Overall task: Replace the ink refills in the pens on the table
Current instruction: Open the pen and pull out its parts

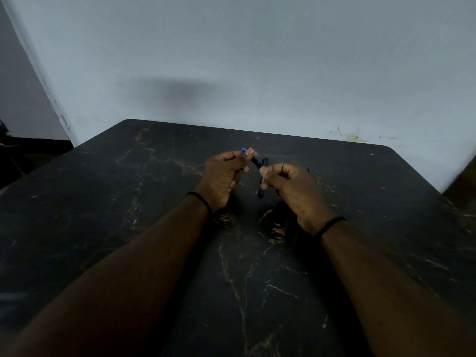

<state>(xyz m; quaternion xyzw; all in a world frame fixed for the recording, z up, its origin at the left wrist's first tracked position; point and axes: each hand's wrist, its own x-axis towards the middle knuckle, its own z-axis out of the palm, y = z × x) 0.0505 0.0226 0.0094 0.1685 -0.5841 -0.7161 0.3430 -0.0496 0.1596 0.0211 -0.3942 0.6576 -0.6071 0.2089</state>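
Observation:
I hold a dark pen (255, 162) above the middle of the black marble table (128, 202). My left hand (224, 177) grips its front end, and a blue tip (243, 149) sticks out past my thumb. My right hand (293, 186) pinches the pen's other end between thumb and forefinger. Below and between my hands a second dark pen part (261, 188) shows, partly hidden by my right fingers; I cannot tell whether it lies on the table or is held. Another dark piece (265, 161) lies just behind the held pen.
The table's far edge meets a pale wall (257, 60). A thin dark object (307, 169) peeks out behind my right hand. A dark doorway or floor area lies at the far left (25, 155).

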